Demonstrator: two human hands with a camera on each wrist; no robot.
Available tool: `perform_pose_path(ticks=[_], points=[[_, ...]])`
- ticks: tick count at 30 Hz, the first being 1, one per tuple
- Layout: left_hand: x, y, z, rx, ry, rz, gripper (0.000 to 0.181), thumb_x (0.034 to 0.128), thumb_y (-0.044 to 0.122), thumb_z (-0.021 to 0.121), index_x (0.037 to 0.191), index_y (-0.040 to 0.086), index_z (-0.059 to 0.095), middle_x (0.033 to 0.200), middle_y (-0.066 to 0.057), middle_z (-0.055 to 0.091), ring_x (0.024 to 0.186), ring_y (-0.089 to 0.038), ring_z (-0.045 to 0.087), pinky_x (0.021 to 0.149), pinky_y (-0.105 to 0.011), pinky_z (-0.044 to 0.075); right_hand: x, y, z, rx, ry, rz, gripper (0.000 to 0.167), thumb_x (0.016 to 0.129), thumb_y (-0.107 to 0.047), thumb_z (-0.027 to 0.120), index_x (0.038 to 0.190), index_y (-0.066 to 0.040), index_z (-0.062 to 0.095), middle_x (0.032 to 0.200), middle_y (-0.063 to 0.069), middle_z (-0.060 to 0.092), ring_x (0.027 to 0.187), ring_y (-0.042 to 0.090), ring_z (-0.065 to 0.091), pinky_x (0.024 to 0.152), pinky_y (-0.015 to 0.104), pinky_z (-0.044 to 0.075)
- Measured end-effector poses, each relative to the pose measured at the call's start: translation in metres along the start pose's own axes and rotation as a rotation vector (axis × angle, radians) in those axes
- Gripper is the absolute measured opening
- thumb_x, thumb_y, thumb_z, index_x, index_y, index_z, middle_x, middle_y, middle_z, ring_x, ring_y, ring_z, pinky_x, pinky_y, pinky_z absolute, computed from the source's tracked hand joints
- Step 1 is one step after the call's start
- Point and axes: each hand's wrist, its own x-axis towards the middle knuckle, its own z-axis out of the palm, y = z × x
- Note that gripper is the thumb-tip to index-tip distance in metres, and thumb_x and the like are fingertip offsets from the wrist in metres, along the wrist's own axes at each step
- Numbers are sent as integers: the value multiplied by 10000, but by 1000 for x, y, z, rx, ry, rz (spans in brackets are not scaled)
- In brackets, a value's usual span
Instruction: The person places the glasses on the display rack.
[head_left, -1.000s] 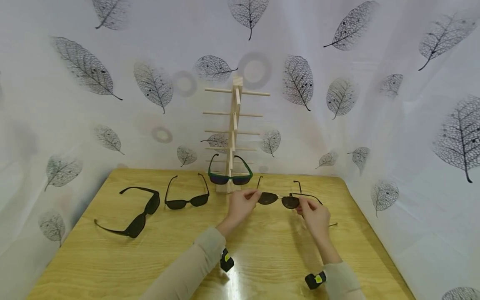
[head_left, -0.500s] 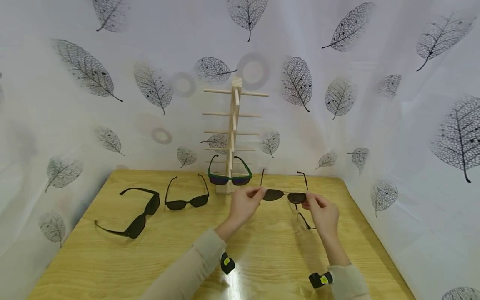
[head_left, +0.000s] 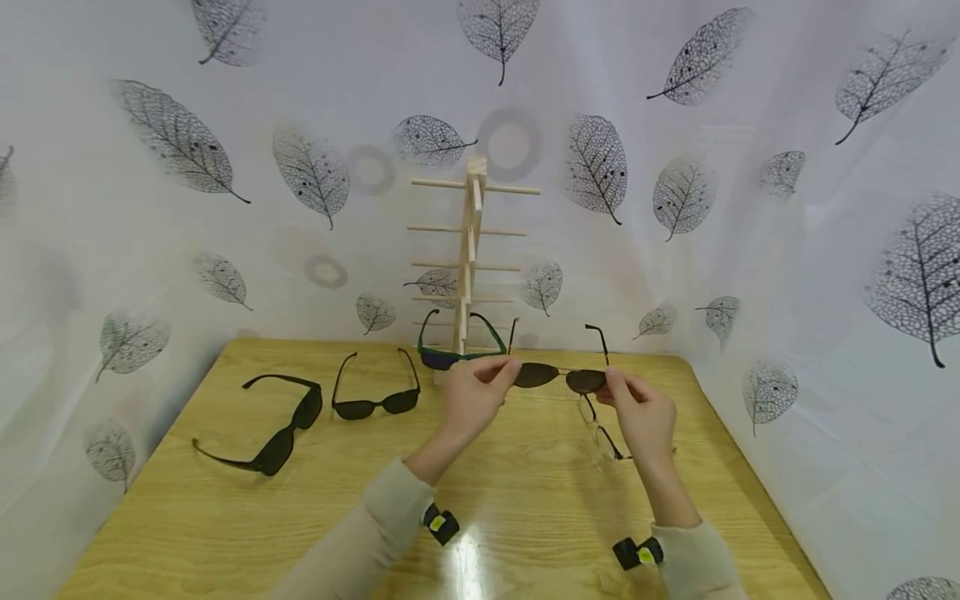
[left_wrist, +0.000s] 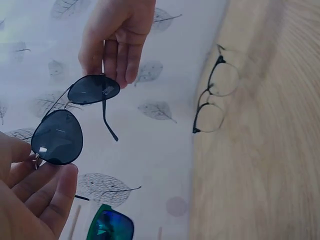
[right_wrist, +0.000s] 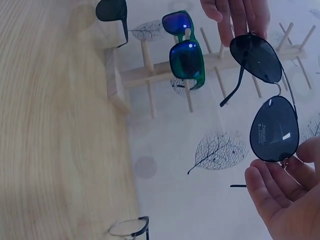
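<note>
Dark aviator sunglasses (head_left: 536, 375) with a thin metal frame are held up above the table between both hands, temples unfolded and pointing away. My left hand (head_left: 468, 398) pinches the left end of the frame; my right hand (head_left: 643, 412) pinches the right end. Both lenses show large in the left wrist view, where the near lens (left_wrist: 57, 137) sits beside the left fingers. Just behind the left hand, green-framed sunglasses (right_wrist: 187, 57) with blue lenses hang low on a wooden display rack (head_left: 471, 225); in the head view the hand covers part of them.
Two black sunglasses, one pair (head_left: 375, 406) upright and another (head_left: 281, 442) turned sideways, lie on the left of the wooden table (head_left: 360, 517). Clear half-rim eyeglasses (left_wrist: 212, 95) lie at right, partly behind the right hand. A leaf-patterned curtain (head_left: 315, 67) surrounds the table's back and sides.
Both hands have raised the aviator sunglasses from near the tabletop. They shifted right at first, then slightly left toward the rack. The clear eyeglasses beneath are more exposed now.
</note>
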Motion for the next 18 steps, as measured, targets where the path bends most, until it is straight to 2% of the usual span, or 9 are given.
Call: perform_pose_path(ticks=[4,8,13,18], points=[[1,7,-9,3,52,3,235,986,243,773,1099,47,834,805,-137,794,513,-141,654,460,-210,503,2,-8,9,59,-2,-40,312,1039,-228,700,1087,65,794,919,289,775,698,31,763,718,239,641],[1,14,-18,1,85,1,223,976,240,784,1086,53,839,798,-140,794,513,-85,629,453,-210,477,2,-15,16,61,-15,-73,302,1042,-232,696,1062,50,805,906,295,771,716,88,779,717,235,640],[-1,19,-29,16,116,5,206,965,216,797,1071,44,840,820,-153,797,548,-52,649,485,-221,531,3,-22,23,72,-34,-101,289,1038,-226,702,1055,40,812,885,295,768,713,107,776,723,281,649],[-5,24,-42,0,116,-45,230,965,258,801,1092,69,837,867,-144,803,590,-85,682,512,-235,574,4,-31,32,78,-58,-108,279,1037,-212,704,1060,45,809,885,306,764,708,73,768,718,244,643]])
